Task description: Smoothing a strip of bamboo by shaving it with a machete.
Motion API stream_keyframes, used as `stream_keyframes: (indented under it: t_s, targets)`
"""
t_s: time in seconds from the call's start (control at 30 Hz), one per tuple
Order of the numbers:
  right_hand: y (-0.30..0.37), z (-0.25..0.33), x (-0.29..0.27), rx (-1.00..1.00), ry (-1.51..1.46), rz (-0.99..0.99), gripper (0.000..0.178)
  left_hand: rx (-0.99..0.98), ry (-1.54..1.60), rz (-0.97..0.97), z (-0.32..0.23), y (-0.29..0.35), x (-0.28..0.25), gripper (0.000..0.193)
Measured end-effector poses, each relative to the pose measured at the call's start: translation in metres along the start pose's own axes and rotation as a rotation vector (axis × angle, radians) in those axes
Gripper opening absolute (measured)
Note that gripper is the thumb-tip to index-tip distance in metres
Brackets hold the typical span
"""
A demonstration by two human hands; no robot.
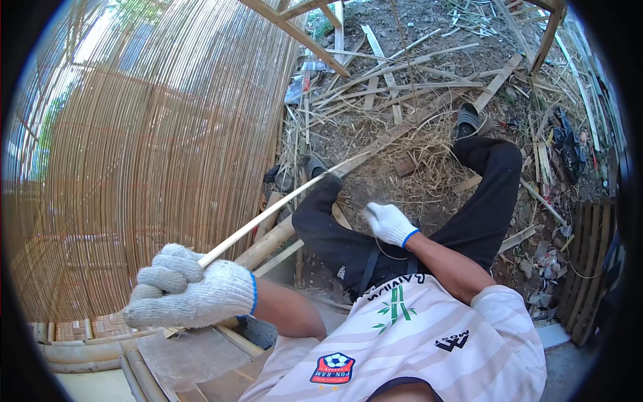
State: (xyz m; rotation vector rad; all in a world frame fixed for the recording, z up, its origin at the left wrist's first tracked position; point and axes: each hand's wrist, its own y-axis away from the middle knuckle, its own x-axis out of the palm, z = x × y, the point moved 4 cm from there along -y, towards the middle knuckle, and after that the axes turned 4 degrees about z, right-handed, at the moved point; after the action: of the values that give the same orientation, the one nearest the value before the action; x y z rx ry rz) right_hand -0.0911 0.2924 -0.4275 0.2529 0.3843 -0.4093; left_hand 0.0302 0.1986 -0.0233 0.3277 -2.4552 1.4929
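My left hand (191, 289), in a white knit glove with a blue cuff, is closed round the near end of a long pale bamboo strip (268, 213). The strip slants away to the right, past my left foot, toward the ground. Above my lap, my right hand (390, 224) is also gloved, with its fingers curled together. A small dark shape shows by those fingers, too blurred to name. Below the right hand a thin curved strand (390, 255) crosses my dark trousers. The right hand is apart from the bamboo strip.
On the left stands a screen of thin bamboo slats (167, 174). Shavings and offcuts (429, 137) litter the ground around my sandalled feet. A wooden frame (295, 33) rises at the far side. A slatted wooden piece (584, 268) stands at the right.
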Motion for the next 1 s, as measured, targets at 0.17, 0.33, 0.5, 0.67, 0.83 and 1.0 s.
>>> stream_keyframes:
  t_s: [0.17,0.33,0.5,0.67,0.83,1.0]
  targets:
    - [-0.025,-0.08,0.032,0.247,0.067,-0.007,0.041,-0.058,0.045,0.046,-0.003,0.003,0.014,0.062]
    - [-0.004,-0.12,0.035,0.456,0.162,0.115,0.047,-0.044,-0.007,0.103,0.004,0.003,0.0,0.062]
    - [0.005,0.03,-0.022,-0.023,-0.017,-0.13,0.03,-0.006,0.152,0.2,-0.007,0.011,0.013,0.06]
    - [0.042,0.158,-0.055,-0.424,-0.176,-0.081,0.016,-0.04,0.299,0.245,-0.006,0.011,0.015,0.059]
    - [0.035,0.134,-0.054,-0.288,-0.206,-0.073,0.012,-0.04,0.404,0.304,-0.007,0.01,0.017,0.054]
    - [0.021,0.079,-0.05,-0.043,-0.06,-0.011,0.021,-0.074,0.4,0.318,-0.007,0.01,0.01,0.059]
